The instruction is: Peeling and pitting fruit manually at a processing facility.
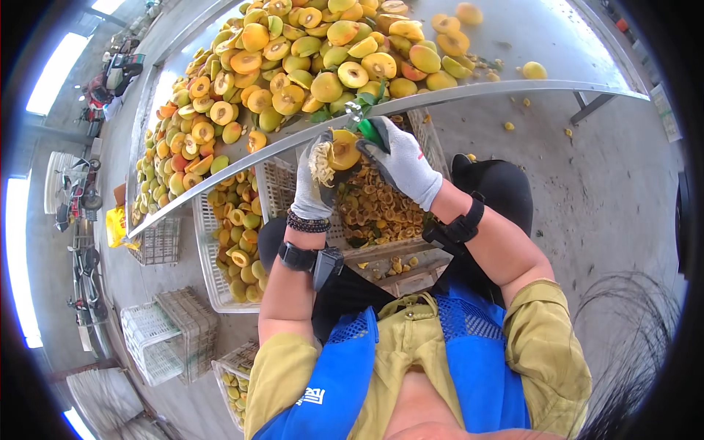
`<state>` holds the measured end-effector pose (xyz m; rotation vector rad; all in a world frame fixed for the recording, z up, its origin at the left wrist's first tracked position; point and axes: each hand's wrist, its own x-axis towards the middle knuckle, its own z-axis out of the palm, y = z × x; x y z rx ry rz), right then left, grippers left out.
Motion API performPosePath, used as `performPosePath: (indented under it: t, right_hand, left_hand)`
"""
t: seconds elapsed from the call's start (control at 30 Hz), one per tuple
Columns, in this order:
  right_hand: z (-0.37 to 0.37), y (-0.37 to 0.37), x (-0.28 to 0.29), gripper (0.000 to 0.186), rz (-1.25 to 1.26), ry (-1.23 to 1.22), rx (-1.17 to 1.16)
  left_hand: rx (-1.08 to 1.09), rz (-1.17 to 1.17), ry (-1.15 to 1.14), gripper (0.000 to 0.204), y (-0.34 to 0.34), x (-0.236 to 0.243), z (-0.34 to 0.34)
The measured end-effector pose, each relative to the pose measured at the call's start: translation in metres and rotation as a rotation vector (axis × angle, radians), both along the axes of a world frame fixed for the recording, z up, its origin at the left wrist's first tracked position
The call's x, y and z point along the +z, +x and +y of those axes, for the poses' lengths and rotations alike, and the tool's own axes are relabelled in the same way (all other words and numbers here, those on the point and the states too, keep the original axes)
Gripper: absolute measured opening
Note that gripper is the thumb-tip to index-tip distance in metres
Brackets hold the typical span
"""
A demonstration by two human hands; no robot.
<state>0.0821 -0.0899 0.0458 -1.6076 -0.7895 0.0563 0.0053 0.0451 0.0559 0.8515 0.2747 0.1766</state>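
My left hand (314, 192), in a grey-white glove with dark fingers, is closed around a cut yellow peach half (345, 149), hollow side up. Pale, frayed material (321, 164) covers its thumb side. My right hand (405, 163), gloved alike, grips a small pitting tool by its green handle (370, 133); its metal end sticks out above the peach half. Both hands are close together at the near rim of a metal table (513, 89). Beneath them stands a crate (434, 144) holding brown pits and scraps (378, 205).
Halved peaches (293, 66) are heaped on the table. A white crate of peach halves (207, 273) stands on the left, with stacked crates (170, 334) and a yellow bag (117, 227) farther out. Fruit bits (509, 126) dot the floor at right. Parked scooters (88, 194) line the left side.
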Motion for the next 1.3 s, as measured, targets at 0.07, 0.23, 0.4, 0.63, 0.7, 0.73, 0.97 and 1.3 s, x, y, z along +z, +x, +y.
performPosePath:
  t: [0.07, 0.23, 0.4, 0.63, 0.7, 0.73, 0.97, 1.3]
  right_hand:
    - [-0.006, -0.002, 0.003, 0.027, -0.104, -0.054, -0.087]
    - [-0.022, -0.007, 0.003, 0.023, -0.201, -0.262, 0.014]
    - [-0.028, -0.011, 0.013, 0.025, -0.211, -0.381, -0.001]
    - [-0.029, -0.009, 0.011, 0.03, -0.265, -0.41, 0.057]
    - [-0.027, -0.008, 0.011, 0.031, -0.278, -0.455, 0.081]
    - [-0.027, -0.008, 0.011, 0.031, -0.284, -0.477, 0.091]
    - [-0.026, -0.008, 0.004, 0.023, -0.317, -0.418, 0.234]
    - [-0.023, -0.003, 0.006, 0.022, -0.318, -0.509, 0.387]
  left_hand:
    - [0.133, 0.04, 0.288, 0.027, 0.004, -0.005, -0.006]
    - [0.062, -0.158, 0.653, 0.029, 0.008, -0.012, -0.011]
    - [0.06, -0.19, -0.066, 0.03, 0.011, -0.027, -0.012]
    - [0.137, -0.167, -0.048, 0.028, 0.006, -0.032, -0.016]
    - [0.164, -0.128, -0.026, 0.028, 0.009, -0.033, -0.018]
    - [0.177, -0.108, -0.015, 0.028, 0.01, -0.03, -0.019]
    - [0.323, -0.053, 0.241, 0.022, 0.005, -0.018, -0.031]
    - [0.118, 0.075, 0.067, 0.03, 0.002, -0.027, -0.001]
